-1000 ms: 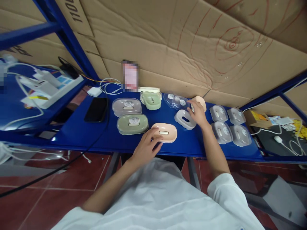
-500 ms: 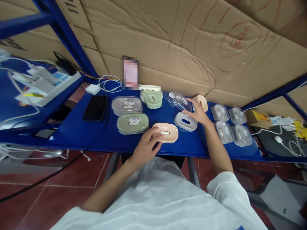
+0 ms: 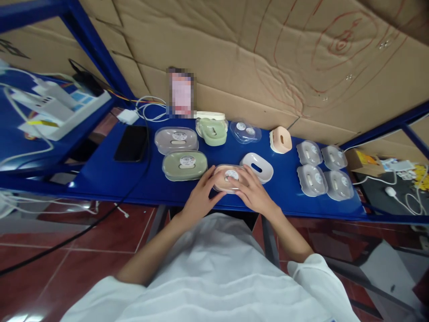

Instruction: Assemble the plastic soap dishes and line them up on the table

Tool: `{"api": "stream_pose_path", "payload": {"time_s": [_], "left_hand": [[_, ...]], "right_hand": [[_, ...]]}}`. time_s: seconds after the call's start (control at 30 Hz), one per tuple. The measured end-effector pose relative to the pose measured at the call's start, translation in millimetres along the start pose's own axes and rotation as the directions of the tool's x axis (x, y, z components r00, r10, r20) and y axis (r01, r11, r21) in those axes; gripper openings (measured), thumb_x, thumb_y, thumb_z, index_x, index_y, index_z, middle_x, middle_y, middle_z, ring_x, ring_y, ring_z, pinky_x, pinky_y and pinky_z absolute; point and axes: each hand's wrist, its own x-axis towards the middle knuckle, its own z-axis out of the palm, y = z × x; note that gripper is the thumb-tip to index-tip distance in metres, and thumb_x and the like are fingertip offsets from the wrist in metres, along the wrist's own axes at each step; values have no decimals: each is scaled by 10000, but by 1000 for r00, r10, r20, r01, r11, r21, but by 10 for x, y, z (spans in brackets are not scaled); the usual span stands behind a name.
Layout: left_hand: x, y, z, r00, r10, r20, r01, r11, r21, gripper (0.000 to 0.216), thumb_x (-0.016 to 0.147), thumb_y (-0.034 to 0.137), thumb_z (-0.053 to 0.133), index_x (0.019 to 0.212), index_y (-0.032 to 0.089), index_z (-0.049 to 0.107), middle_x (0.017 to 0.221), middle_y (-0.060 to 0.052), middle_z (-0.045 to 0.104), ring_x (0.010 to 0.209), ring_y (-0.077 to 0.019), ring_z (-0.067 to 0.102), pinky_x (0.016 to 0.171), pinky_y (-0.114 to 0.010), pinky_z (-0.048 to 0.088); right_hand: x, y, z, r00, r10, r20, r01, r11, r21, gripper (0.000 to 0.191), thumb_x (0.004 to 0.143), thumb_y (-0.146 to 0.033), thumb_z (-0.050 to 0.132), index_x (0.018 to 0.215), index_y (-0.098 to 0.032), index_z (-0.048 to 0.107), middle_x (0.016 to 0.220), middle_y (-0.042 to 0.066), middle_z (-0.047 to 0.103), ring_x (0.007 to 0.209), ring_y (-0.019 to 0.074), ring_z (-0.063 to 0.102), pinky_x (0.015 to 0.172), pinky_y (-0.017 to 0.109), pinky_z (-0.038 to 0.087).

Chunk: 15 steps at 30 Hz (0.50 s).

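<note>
- While the person leans over the front edge of the blue table, both hands close around one pink soap box that rests on the tabletop near that edge.
- The left hand grips the box's left end, fingers curled up against its side and thumb towards the top.
- The right hand clasps the right end, fingers spread over the rim and onto the clear lid, which lies on the box and bears a round white sticker.
- Just left of the box stands a green lidded box, and behind that a grey lidded box.
- Just right of it, close to the right hand's fingers, lies a white tray with a slot in its base.
- Further back, along the cardboard wall, are a green tray, loose clear lids and a pink tray tipped on its side.
- Four grey lidded boxes sit in a square block well to the right.
- A black phone lies flat on the table's left part, beside a dark cable.
</note>
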Motion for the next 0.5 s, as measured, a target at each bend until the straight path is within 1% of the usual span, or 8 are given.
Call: {"api": "stream_pose_path", "payload": {"time_s": [0.07,0.2,0.37,0.5], "left_hand": [[6,-1,-6,1000,1,2,-1,1000,3,645,1033,372,686,1624,299,437,1713,-138,437,1572,-296,473,1275,-486,446],[14,4,-12,1000,0,13,0,1000,-3,656,1033,368,683,1632,300,425,1712,-137,438,1577,-301,465,1277,-497,442],[8,-9,8,1000,18,14,-18,1000,8,638,1047,383,659,1633,292,425,1723,-140,424,1587,-295,450,1282,-488,436],[5,-19,10,999,30,19,-30,999,18,612,1051,390,650,1622,298,450,1710,-135,447,1575,-297,469,1279,-495,441]], "right_hand": [[5,34,40,1000,-2,-6,2,1000,-11,525,1126,-364,481,1650,-363,461,1714,78,418,1681,343,202,1304,654,372],[-41,93,81,1000,11,-10,-11,1000,-20,528,1116,-384,513,1642,-388,468,1722,65,414,1681,348,204,1292,661,386],[-94,97,76,1000,14,-23,-15,999,-45,521,1111,-364,526,1631,-331,502,1731,101,402,1677,349,223,1298,624,393],[-102,65,76,999,40,17,-38,996,-86,557,1082,-358,598,1631,-350,503,1742,89,400,1682,367,199,1293,640,396]]}}
